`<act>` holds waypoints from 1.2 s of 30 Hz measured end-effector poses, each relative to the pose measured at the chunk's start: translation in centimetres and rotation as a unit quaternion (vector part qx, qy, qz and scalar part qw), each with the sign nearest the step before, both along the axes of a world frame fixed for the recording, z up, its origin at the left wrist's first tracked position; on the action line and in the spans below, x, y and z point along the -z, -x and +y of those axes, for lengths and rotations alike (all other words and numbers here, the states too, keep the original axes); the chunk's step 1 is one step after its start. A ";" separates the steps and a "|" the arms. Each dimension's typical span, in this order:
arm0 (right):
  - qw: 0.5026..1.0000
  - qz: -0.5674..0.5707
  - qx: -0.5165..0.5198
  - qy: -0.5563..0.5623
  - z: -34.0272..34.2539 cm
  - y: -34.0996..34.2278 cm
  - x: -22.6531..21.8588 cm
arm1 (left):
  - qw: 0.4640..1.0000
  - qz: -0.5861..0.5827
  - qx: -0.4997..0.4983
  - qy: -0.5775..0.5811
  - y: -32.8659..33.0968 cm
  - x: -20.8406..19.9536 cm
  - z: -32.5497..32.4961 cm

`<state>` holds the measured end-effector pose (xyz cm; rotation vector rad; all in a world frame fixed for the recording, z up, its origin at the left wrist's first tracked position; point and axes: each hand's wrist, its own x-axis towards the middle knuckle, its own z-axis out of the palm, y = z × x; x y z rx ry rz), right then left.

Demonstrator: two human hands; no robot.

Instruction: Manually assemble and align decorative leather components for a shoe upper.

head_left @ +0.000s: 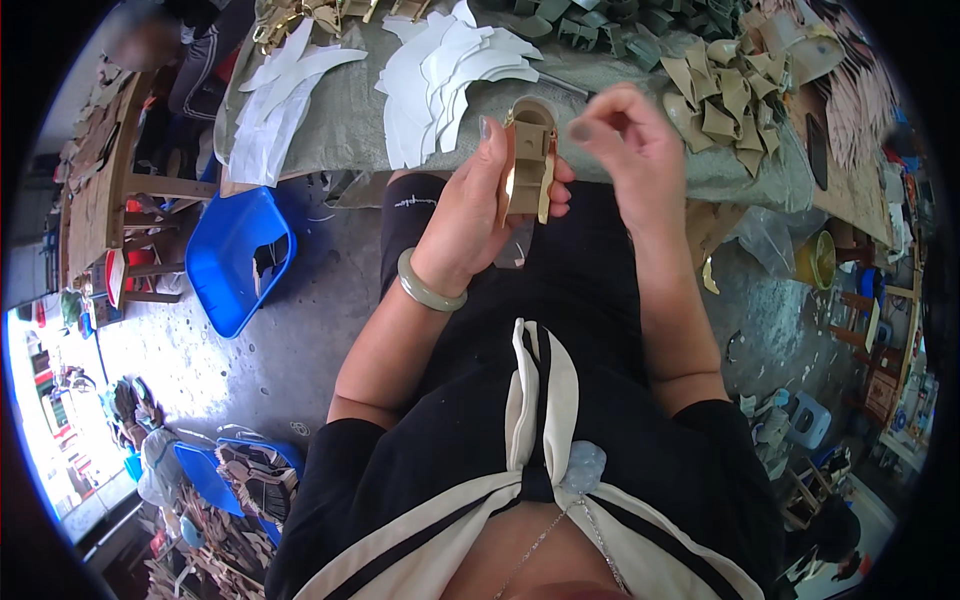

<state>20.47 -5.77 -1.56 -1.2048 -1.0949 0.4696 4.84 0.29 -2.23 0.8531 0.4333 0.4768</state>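
My left hand [476, 190], a pale bangle on its wrist, is closed round what looks like a shoe heel [531, 160]. The heel is tan and hollow-looking inside, with shiny gold sides and a rounded top end. My fingers wrap behind it while the thumb presses on its left side. Just to the right, my right hand [635, 145] is raised beside the heel, apart from it. Its fingers are curled and its thumb points toward the heel; motion blurs the fingertips, so whether they pinch anything cannot be made out.
On the cloth-covered table [340, 120] lie a fan of white curved sheets [440, 85], tan heel-shaped pieces [725, 105] and dark green pieces [600, 30]. Gold pieces [300, 20] lie far left. A blue tub [222, 270] stands on the floor at left. Another person is at the upper left.
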 end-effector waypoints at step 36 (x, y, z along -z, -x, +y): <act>0.993 -0.070 0.044 0.083 -3.9 2.2 0.8 | 0.875 0.196 -0.150 -0.415 -1.7 0.5 -1.3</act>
